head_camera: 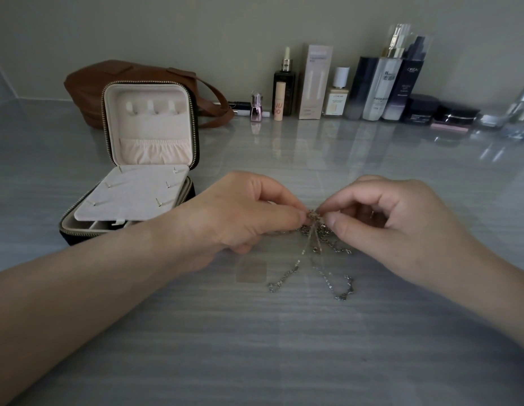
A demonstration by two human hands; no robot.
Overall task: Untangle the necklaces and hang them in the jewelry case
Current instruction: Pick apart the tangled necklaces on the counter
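Pinching the knot of the tangled necklaces (313,230) between curled fingertips, your left hand (240,212) and right hand (401,224) met near the middle of the table (254,347), loose chain ends trailing toward its near edge. The jewelry case (149,127) stood open near the left edge, lid upright.

A: What surrounds the scene?
B: A plain grey-green wall (196,22) fills the top of the frame; a glossy, grey, striped tabletop (254,347) fills the rest.
A: And the light?
B: Dim; pale reflections streak the tabletop at upper right.
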